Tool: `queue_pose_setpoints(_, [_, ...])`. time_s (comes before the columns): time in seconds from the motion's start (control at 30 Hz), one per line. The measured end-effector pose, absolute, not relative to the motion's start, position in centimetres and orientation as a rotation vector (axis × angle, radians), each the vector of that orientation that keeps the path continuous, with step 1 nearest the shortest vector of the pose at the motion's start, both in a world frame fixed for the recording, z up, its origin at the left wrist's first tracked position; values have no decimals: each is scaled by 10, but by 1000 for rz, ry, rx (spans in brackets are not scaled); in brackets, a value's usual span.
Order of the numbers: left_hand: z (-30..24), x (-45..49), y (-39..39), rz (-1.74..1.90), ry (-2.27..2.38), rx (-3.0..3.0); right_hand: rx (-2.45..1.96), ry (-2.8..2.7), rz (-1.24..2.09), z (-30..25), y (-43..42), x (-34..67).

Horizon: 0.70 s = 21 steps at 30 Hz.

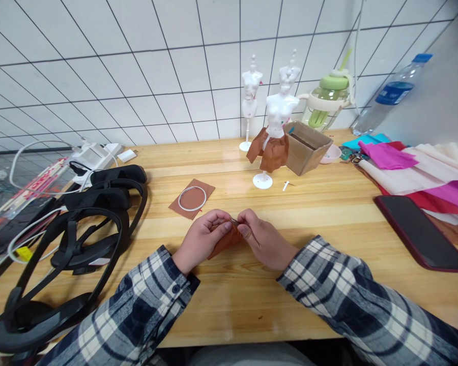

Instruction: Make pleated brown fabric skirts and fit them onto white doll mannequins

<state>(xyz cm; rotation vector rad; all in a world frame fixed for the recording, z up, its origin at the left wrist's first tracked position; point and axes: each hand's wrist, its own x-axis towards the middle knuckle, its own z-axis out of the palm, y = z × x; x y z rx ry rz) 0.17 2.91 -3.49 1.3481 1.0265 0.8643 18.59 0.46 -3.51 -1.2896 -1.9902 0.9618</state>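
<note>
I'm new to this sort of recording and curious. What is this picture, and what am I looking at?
There is no machine here: a person in plaid sleeves works with bare hands. The one picture comes from a camera worn on the head, looking forward and down. The left hand and right hand hold brown cloth between them. On the wooden table, a silver ring lies on a brown square. Farther back stand two white dress forms, the nearer draped in brown pieces, beside a cardboard box. A phone and colourful fabrics lie right; black strapped gear sits left.
</note>
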Motion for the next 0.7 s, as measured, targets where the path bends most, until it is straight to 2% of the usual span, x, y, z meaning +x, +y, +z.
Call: queue_pose_setpoints(0.7, [-32, 3, 29, 864, 1035, 1324, -1284, -1989, 952, -37, 5, 186])
